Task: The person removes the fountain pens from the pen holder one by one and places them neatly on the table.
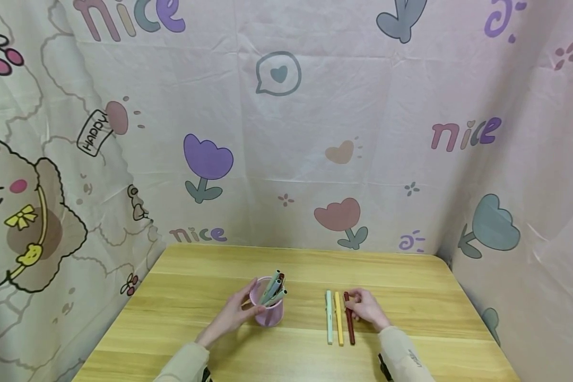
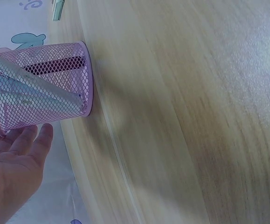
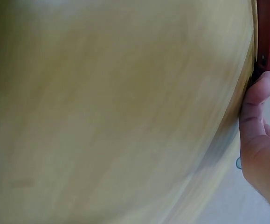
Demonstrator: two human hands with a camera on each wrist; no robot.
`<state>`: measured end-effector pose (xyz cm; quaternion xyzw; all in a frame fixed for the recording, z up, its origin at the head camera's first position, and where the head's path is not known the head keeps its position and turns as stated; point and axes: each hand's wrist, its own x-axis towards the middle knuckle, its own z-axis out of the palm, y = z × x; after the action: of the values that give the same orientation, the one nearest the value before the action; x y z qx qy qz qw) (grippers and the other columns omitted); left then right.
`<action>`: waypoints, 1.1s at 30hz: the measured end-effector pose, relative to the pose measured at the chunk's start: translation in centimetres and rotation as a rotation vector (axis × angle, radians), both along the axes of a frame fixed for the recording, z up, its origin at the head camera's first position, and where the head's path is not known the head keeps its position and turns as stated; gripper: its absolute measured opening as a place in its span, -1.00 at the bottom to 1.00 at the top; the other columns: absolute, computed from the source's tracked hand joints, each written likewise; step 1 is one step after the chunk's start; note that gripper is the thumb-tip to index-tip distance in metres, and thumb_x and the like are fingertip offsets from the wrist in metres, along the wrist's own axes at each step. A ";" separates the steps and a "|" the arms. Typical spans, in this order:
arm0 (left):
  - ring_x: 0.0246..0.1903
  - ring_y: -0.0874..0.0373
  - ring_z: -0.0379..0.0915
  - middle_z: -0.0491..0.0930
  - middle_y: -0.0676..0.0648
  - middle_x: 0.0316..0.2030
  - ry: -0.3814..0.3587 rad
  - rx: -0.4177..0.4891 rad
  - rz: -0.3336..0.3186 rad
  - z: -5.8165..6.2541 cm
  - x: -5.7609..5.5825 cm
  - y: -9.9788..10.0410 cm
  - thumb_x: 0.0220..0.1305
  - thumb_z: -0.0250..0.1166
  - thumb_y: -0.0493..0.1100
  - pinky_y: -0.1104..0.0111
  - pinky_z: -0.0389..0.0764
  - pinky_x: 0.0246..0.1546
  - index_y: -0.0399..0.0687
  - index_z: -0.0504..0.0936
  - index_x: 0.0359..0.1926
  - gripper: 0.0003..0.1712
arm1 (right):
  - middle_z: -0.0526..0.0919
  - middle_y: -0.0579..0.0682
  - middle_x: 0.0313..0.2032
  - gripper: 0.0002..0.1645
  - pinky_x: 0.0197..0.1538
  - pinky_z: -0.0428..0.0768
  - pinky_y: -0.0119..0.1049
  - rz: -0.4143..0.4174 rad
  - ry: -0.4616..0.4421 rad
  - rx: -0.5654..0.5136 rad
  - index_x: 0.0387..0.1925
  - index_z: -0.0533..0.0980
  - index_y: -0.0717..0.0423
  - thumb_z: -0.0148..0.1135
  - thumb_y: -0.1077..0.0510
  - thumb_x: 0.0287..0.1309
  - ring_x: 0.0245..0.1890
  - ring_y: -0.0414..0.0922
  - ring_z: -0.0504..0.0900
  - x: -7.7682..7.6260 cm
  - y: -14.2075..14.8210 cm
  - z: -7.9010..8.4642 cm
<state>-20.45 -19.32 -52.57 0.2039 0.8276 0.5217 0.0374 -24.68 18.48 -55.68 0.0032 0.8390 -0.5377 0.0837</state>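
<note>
From here I see the right hand [image 1: 369, 310] pinching the dark red pen [image 1: 350, 328] near its far end, the shaft running twelve to six; at nine o'clock, the left hand's [image 1: 237, 310] fingers and thumb grip the pink mesh cup [image 1: 273, 317].

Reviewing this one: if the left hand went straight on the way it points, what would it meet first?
The left hand would meet the round pink wire-mesh cup almost at once: the cup sits between thumb and fingers, though the palm's gap to it is unclear.
</note>
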 end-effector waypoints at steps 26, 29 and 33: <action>0.39 -0.57 0.11 0.03 -0.62 0.44 -0.016 0.001 0.009 0.2 0.3 0.0 0.32 0.35 -0.11 -0.07 0.42 0.35 -0.53 -0.07 0.50 0.03 | 0.48 -0.01 -0.49 -0.52 -0.63 0.49 -0.47 -0.038 0.000 0.036 0.15 0.45 0.42 0.27 0.35 0.21 -0.60 -0.17 0.48 0.1 -0.4 -0.4; 0.39 -0.57 0.11 0.03 -0.62 0.44 -0.018 0.000 0.012 0.2 0.4 0.0 0.32 0.35 -0.12 -0.07 0.41 0.35 -0.53 -0.07 0.50 0.03 | 0.48 -0.01 -0.50 -0.51 -0.63 0.49 -0.47 -0.036 0.003 0.032 0.15 0.45 0.42 0.27 0.35 0.20 -0.61 -0.17 0.48 0.1 -0.4 -0.4; 0.39 -0.57 0.12 0.03 -0.62 0.44 -0.021 -0.006 0.021 0.3 0.4 0.0 0.30 0.36 -0.12 -0.09 0.41 0.34 -0.53 -0.07 0.50 0.04 | 0.47 -0.02 -0.50 -0.50 -0.63 0.48 -0.47 -0.031 0.005 0.031 0.16 0.44 0.42 0.27 0.34 0.20 -0.61 -0.17 0.48 0.1 -0.4 -0.4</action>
<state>-20.04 -19.31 -52.24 0.1897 0.8308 0.5216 0.0413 -24.59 18.11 -56.10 0.0162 0.8472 -0.5259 0.0729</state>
